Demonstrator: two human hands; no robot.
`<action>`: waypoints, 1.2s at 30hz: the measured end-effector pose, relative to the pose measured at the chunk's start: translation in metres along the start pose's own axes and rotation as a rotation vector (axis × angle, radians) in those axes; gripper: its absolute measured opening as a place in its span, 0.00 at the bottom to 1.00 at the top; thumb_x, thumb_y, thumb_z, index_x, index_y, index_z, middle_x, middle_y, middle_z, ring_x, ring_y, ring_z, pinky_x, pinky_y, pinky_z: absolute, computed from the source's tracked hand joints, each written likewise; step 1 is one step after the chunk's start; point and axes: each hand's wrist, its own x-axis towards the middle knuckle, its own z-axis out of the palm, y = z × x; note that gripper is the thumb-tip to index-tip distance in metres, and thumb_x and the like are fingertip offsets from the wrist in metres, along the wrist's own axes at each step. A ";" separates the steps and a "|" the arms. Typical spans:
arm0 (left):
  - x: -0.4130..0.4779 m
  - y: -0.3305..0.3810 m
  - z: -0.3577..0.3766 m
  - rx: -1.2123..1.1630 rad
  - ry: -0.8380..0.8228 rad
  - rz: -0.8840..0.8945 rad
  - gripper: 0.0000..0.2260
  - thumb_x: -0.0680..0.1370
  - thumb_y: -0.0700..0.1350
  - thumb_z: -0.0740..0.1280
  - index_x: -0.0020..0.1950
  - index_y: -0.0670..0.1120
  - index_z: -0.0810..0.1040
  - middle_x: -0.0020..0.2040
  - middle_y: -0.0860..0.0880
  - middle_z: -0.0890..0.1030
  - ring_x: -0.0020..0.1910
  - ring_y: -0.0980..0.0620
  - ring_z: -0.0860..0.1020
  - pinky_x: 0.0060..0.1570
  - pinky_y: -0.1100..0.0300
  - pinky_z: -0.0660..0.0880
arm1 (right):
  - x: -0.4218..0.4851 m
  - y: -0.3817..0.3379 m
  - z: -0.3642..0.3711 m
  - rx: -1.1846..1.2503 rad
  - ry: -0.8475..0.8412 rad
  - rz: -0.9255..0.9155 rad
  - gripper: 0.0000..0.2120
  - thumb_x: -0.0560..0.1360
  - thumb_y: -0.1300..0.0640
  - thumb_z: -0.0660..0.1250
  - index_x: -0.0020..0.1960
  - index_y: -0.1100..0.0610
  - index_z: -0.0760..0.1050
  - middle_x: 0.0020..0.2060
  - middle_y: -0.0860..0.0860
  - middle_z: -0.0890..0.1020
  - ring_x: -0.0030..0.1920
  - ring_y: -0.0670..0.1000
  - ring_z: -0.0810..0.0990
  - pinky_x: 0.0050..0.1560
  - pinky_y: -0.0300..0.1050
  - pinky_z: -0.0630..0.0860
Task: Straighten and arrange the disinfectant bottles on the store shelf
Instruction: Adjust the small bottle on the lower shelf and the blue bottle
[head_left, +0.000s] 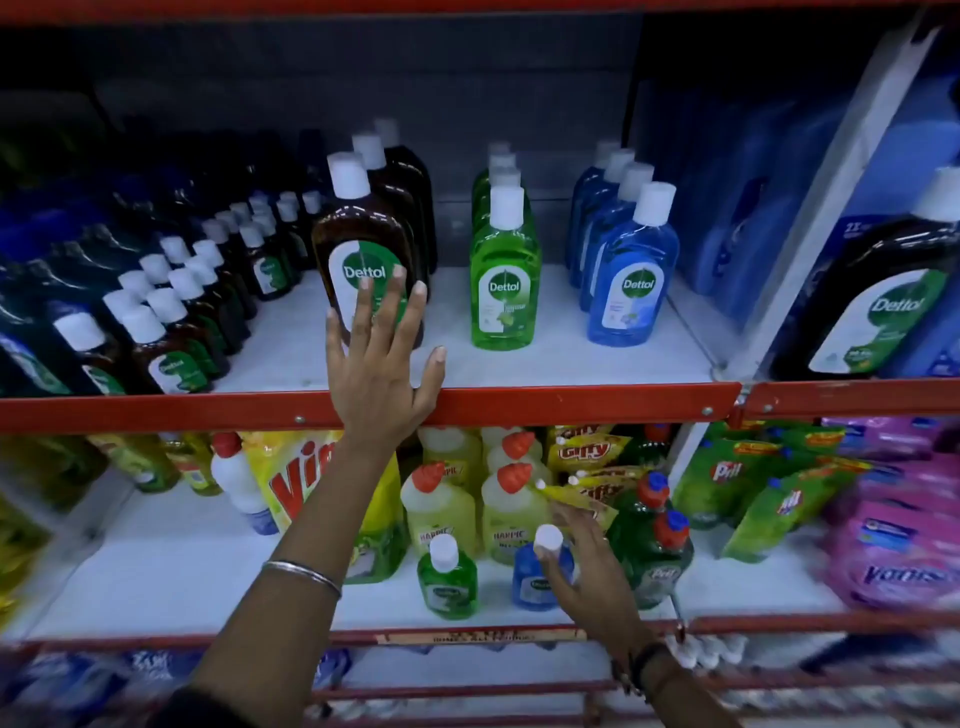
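Observation:
On the upper shelf (571, 402) stand three rows of Dettol bottles: brown (358, 244), green (503, 275) and blue (632, 280), all upright with white caps. My left hand (382, 364) presses flat, fingers spread, against the front brown bottle's label. On the lower shelf a small green bottle (447, 579) and a small blue bottle (535, 577) stand side by side. My right hand (587, 564) wraps around the small blue bottle, thumb near its white cap.
Many small brown bottles (171, 338) crowd the upper shelf's left. A large boxed Dettol pack (878, 306) stands at the right. Harpic bottles (511, 499), a Vim pouch (301, 483), Pril packs (727, 478) and pink pouches (904, 530) fill the lower shelf behind.

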 end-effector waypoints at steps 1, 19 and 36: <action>0.001 0.001 -0.001 0.005 0.011 -0.012 0.26 0.82 0.60 0.51 0.79 0.54 0.55 0.78 0.50 0.63 0.79 0.51 0.54 0.77 0.48 0.46 | 0.001 0.003 0.001 0.047 -0.029 0.053 0.27 0.76 0.39 0.59 0.72 0.46 0.60 0.70 0.44 0.67 0.68 0.44 0.67 0.65 0.43 0.67; -0.002 -0.002 0.004 0.105 0.020 -0.010 0.27 0.81 0.59 0.52 0.80 0.54 0.54 0.79 0.49 0.62 0.79 0.49 0.56 0.77 0.45 0.48 | 0.029 -0.077 -0.074 0.284 0.182 -0.082 0.14 0.68 0.45 0.72 0.52 0.41 0.77 0.49 0.43 0.84 0.49 0.43 0.81 0.49 0.42 0.79; -0.001 -0.001 0.002 0.085 0.042 0.005 0.27 0.80 0.57 0.54 0.79 0.52 0.58 0.78 0.47 0.64 0.79 0.47 0.58 0.77 0.45 0.50 | 0.125 -0.169 -0.222 0.413 0.695 -0.470 0.11 0.73 0.53 0.70 0.53 0.55 0.77 0.42 0.42 0.82 0.44 0.45 0.78 0.48 0.42 0.77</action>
